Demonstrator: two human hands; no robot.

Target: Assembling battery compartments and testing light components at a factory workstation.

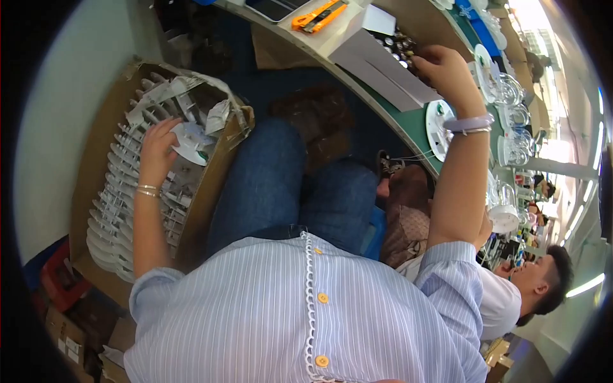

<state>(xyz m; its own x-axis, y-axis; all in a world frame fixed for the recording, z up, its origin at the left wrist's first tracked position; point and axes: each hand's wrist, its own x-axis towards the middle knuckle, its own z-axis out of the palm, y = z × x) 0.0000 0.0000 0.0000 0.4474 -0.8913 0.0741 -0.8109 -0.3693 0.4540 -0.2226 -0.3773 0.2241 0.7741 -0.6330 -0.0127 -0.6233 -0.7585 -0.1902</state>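
Note:
On the left, my left hand [156, 150] is among white round plates in a deep cardboard box [220, 150]. Its bent fingers close on the edge of one white round plate [189, 144], which lies at a different angle from the rows of plates [118, 185] beside it. At the upper right, my right hand [447, 73] reaches into a white carton [383, 67] on the bench. Its thumb and fingers are pinched together by small shiny metal parts [401, 48]; what they hold, if anything, is hidden. A white disc with wires [439, 129] lies below that wrist.
An orange utility knife [319, 16] lies on the bench edge. White round lamp bases with clear rings [511, 118] line the green bench top along the right. A co-worker [527, 287] sits at the right. Boxes [67, 335] stand at the lower left.

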